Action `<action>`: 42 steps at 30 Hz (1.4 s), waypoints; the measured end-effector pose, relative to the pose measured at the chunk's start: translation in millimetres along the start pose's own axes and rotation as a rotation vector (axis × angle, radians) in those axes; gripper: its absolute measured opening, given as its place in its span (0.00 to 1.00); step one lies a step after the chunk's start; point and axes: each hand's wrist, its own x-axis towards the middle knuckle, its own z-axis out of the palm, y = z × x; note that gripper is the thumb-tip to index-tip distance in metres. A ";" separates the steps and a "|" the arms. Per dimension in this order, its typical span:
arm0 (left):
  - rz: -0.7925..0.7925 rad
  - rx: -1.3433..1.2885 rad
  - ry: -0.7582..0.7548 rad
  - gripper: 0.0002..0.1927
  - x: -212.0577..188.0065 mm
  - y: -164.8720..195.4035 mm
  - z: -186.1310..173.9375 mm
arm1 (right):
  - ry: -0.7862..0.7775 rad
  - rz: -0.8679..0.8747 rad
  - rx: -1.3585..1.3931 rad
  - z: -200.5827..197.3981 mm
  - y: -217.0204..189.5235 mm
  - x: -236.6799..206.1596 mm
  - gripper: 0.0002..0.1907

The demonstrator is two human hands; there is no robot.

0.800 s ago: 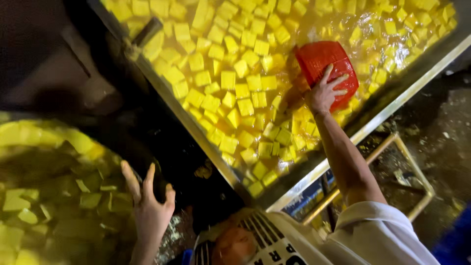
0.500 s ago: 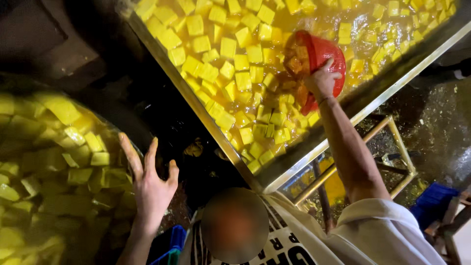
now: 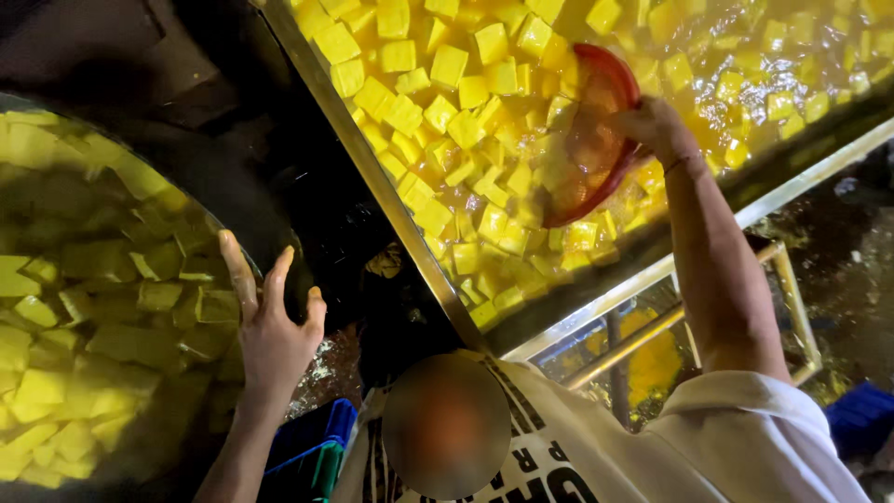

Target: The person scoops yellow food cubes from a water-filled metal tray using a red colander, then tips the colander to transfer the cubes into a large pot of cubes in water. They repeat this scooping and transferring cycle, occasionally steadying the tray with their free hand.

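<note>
Red strainer (image 3: 596, 140) sat tilted among yellow cubes (image 3: 447, 102) in the metal tray (image 3: 372, 177), the right hand (image 3: 656, 126) with fingers clamped on its rim. Left hand (image 3: 275, 331), fingers spread apart, rested against the dark basin (image 3: 270, 214) of more cubes.

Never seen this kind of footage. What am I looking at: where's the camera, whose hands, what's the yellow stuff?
There is no machine here: a person works with bare hands, and the single camera sits on their head looking down, so the picture looks tilted. The right hand grips a red strainer basket at its rim, dipped among yellow cubes floating in liquid inside a long metal tank. The left hand is open with fingers spread and holds nothing; it hovers at the edge of a second dark tub, also filled with yellow cubes. Below are the person's pale printed shirt and, by the left arm, a blue crate. I cannot tell what the cubes are.
</note>
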 end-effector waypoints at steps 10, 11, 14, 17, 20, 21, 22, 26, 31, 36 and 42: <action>-0.079 0.126 -0.047 0.27 6.8 17.2 18.1 | 0.606 -0.315 0.192 28.0 22.0 9.0 0.19; -0.041 0.145 -0.030 0.27 7.1 19.0 19.1 | 0.604 -0.251 0.246 26.8 21.6 11.5 0.17; 0.021 0.220 0.014 0.27 8.0 20.6 19.4 | 0.570 -0.140 0.483 28.2 15.8 18.8 0.17; 0.002 0.249 0.016 0.26 6.3 20.4 17.8 | 0.477 -0.184 0.843 36.4 14.2 19.7 0.25; -0.028 0.253 0.008 0.24 3.4 21.1 15.9 | 0.404 -0.205 1.053 42.1 19.3 16.1 0.31; -0.035 0.258 0.010 0.24 2.3 20.9 15.2 | 0.405 -0.175 1.072 43.3 20.9 15.1 0.33; -0.015 0.264 0.024 0.24 2.1 20.9 14.5 | 0.406 -0.150 1.094 43.8 21.0 15.2 0.35; -0.005 0.281 0.033 0.23 2.5 18.7 12.2 | 0.413 -0.147 1.272 49.8 17.3 8.2 0.35; 0.005 0.284 0.064 0.22 0.2 21.9 13.0 | 0.434 -0.225 1.265 50.5 18.8 -9.1 0.34; 0.027 0.299 0.078 0.22 -10.0 31.0 13.9 | 0.438 -0.054 1.472 43.0 33.2 -19.1 0.36; -0.024 0.298 0.002 0.23 -15.3 34.1 14.7 | 0.412 -0.004 1.464 21.7 66.8 -32.4 0.35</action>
